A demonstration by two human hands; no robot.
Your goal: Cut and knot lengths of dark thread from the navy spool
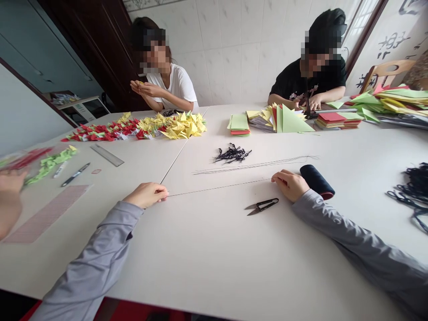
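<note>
**Fig. 1.** Head view. The left hand [147,195] and the right hand [289,183] rest well apart on the white tabletop [214,258], with 1 dark thread [220,187] drawn taut between them. Each grip is closed, its fingers pinched together on an end of the thread. The dark spool [317,182] lies just beside the right hand, on its far side. Whether the thread runs on to the spool behind the hand cannot be told.

**Progress** (a judgement from how things lie). Beyond the taut thread lies a bundle of straight cut strands [254,165], and beyond that a small heap of short knotted pieces [232,154], so some lengths appear finished. The length in hand looks stretched but uncut. The snips [262,205] lie untouched on the near side, close to the right wrist. A loose dark tangle [413,187] lies at the right edge.

**Surroundings.**
- Far side: 2 co-workers sit behind yellow folded papers [177,125], red folded papers [100,131] and stacks of coloured sheets [334,119].
- Left: a ruler [107,155], a pen [75,174] and another person's hand [10,191].

Nothing lies across the thread's line.
</note>
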